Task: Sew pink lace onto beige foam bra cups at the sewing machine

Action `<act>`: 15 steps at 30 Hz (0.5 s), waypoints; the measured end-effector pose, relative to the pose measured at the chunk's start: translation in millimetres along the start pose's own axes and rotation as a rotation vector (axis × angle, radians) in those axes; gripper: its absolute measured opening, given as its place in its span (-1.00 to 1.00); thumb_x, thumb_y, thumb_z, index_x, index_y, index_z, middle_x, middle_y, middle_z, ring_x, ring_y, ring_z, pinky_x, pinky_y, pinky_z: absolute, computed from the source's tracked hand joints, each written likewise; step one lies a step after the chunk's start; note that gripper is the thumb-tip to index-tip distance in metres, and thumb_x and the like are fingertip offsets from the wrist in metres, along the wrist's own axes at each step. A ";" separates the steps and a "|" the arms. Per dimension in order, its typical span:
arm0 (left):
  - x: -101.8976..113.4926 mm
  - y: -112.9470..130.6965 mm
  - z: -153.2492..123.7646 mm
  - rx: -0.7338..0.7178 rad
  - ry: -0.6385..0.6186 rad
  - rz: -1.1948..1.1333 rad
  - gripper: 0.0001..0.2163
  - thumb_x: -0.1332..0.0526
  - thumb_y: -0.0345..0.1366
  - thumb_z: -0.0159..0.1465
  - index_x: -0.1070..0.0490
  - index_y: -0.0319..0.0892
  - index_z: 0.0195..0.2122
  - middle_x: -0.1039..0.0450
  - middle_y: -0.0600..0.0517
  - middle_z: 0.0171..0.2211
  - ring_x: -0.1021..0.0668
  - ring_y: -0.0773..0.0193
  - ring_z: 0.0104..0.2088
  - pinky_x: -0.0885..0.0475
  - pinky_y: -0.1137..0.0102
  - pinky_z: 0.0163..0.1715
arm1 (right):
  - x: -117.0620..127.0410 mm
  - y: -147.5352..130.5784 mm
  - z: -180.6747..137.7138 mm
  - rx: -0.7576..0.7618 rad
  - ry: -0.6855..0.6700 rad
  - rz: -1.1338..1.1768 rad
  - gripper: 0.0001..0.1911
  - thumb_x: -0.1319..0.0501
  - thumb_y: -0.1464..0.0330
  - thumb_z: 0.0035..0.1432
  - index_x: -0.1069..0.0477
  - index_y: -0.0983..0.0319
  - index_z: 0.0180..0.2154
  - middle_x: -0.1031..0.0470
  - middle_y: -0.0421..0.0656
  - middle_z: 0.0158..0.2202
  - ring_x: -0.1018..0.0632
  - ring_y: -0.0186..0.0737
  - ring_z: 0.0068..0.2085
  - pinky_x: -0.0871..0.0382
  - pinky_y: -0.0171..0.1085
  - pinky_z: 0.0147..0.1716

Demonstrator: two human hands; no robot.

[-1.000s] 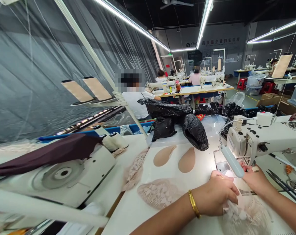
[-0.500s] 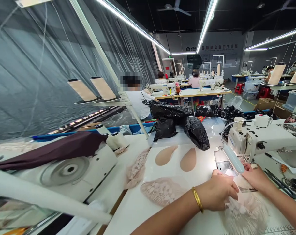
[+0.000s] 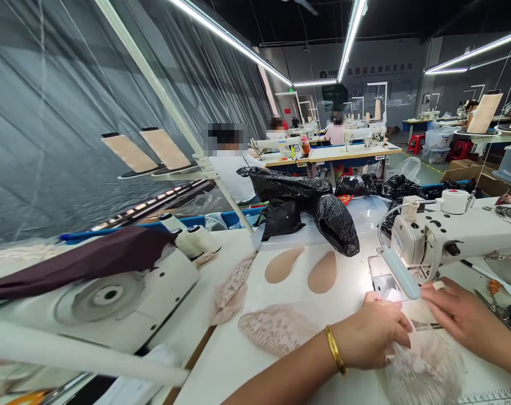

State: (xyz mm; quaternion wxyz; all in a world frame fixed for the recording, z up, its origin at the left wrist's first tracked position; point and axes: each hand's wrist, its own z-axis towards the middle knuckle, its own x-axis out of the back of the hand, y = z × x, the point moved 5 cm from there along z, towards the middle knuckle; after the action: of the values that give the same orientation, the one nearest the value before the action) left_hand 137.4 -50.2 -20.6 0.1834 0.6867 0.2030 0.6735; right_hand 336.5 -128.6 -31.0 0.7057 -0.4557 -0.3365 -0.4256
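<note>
My left hand, with a gold bangle on the wrist, is closed on a piece of pale pink lace that lies in front of the needle of the white sewing machine. My right hand hovers just right of the needle area, fingers stretched out and flat, over the lace edge. A second lace piece lies on the table to the left of my left hand. Two beige foam cups rest farther back.
Black plastic bags are heaped behind the cups. Scissors lie right of the machine. Another sewing machine lies tipped at left under dark maroon cloth. Thread cones stand on a rack. Other people sit at machines behind.
My right hand has drawn back from under the machine head and spread flat, a little to the right. My left hand stays on the lace.
</note>
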 end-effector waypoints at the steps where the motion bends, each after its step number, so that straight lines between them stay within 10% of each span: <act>1: -0.4 0.0 -0.5 -0.006 0.008 -0.007 -0.79 -0.33 -0.52 0.16 -0.56 -0.11 -0.21 -0.60 0.03 0.13 -0.54 -0.07 0.18 -0.19 -0.02 0.20 | -5.5 -11.8 5.0 0.087 -0.065 0.018 -0.75 -0.07 0.32 0.47 -0.53 0.08 -0.14 -0.61 -0.10 -0.11 -0.60 -0.09 -0.09 -0.48 -0.16 -0.11; 15: -1.5 -0.9 3.1 0.184 0.113 -0.135 -0.78 -0.36 -0.50 0.16 -0.58 -0.08 -0.20 -0.54 0.11 0.21 -0.54 -0.01 0.20 -0.08 -0.07 0.29 | -29.6 -2.9 11.4 0.165 -0.068 -0.044 -0.58 -0.03 0.45 0.40 -0.60 0.04 0.04 -0.67 -0.12 0.00 -0.62 -0.06 -0.17 -0.56 -0.12 -0.12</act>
State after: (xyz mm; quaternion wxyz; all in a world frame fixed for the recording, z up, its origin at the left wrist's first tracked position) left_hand 140.5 -50.1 -22.5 0.1528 0.6463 0.3197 0.6759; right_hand 320.8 -109.9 -51.5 0.7193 -0.4027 -0.4043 -0.3962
